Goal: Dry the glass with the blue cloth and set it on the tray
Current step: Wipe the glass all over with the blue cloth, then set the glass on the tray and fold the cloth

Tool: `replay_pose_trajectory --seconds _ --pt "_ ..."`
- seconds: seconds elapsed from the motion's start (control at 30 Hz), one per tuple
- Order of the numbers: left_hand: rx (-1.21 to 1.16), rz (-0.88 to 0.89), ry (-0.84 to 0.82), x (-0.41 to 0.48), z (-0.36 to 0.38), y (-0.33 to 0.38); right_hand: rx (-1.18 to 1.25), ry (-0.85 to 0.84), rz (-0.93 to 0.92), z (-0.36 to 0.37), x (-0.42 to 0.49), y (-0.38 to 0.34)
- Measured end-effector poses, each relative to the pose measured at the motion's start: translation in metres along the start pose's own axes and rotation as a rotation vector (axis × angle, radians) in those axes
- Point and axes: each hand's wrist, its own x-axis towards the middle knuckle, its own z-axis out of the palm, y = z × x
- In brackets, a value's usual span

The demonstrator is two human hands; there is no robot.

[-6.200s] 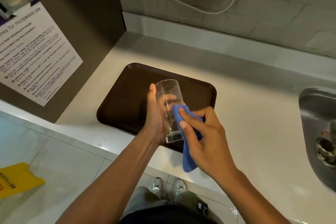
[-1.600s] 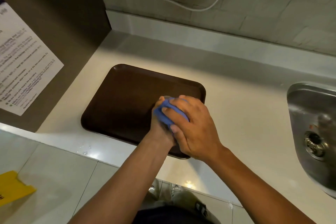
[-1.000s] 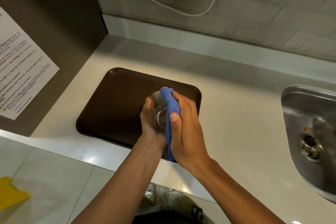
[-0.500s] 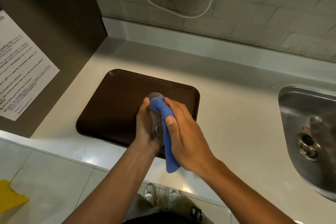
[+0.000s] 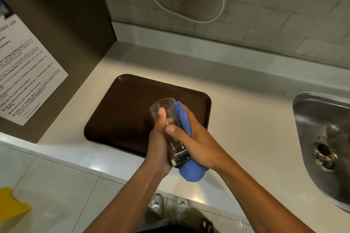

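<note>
The glass [image 5: 167, 125] was held tilted above the near right part of the brown tray [image 5: 121, 111], its open mouth turned away from the person and its thick base towards them. It was gripped by the left hand [image 5: 158, 147], whose thumb was laid along the near side and whose fingers were closed around the far side. The blue cloth [image 5: 184, 121] was pressed against the right flank of the glass by the right hand [image 5: 200, 142], the fingers being clamped over the cloth and the thumb set on the glass beside the left thumb. A bunched end of the cloth was left hanging below the right palm, past the base of the glass. The tray was seen lying flat on the pale counter [image 5: 246, 119], with a steel sink [image 5: 322, 128] well apart to the right and a printed notice [image 5: 28, 72] on the dark panel to the left
</note>
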Motion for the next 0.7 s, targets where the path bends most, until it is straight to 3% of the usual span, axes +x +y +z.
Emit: replay_pose_trajectory --seconds 0.1,0.23,0.4,0.5,0.6,0.7 --pt "0.118 0.130 0.098 0.002 0.005 0.004 0.153 0.011 -0.001 -0.008 0.007 0.008" --pt "0.162 0.162 -0.024 0.005 0.006 0.019 0.514 0.044 0.071 -0.019 0.014 0.010" --pt "0.224 0.111 -0.241 0.006 0.008 0.023 0.541 0.111 0.026 -0.028 0.026 0.004" --pt "0.210 0.102 -0.264 0.007 0.007 0.022 0.673 0.186 0.055 -0.033 0.031 0.000" --pt "0.272 0.136 -0.272 0.010 0.008 0.030 0.939 0.248 0.209 -0.037 0.032 -0.001" --pt "0.438 0.215 -0.276 0.014 0.005 0.042 1.114 0.206 0.204 -0.049 0.032 -0.008"
